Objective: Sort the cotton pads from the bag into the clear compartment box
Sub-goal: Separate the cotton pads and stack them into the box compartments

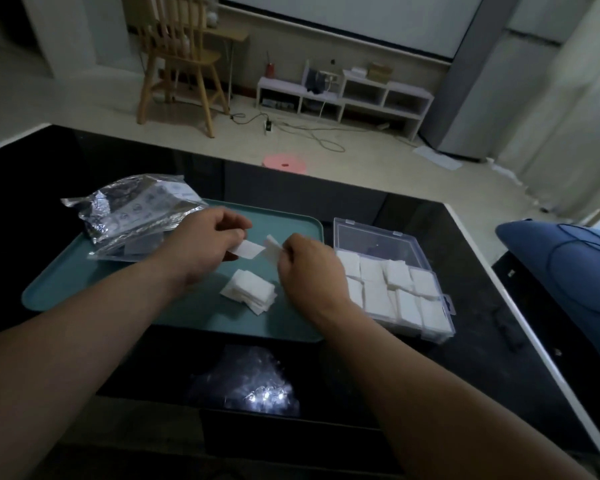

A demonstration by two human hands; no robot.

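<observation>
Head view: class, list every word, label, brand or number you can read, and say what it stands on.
None can be read.
The bag carries printed panels, too blurred to read.
The clear compartment box shows no lettering.
The cotton pads are blank.

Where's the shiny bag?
In the head view, the bag is on the left, lying across the far left corner of the teal tray, just beyond the left hand.
</observation>
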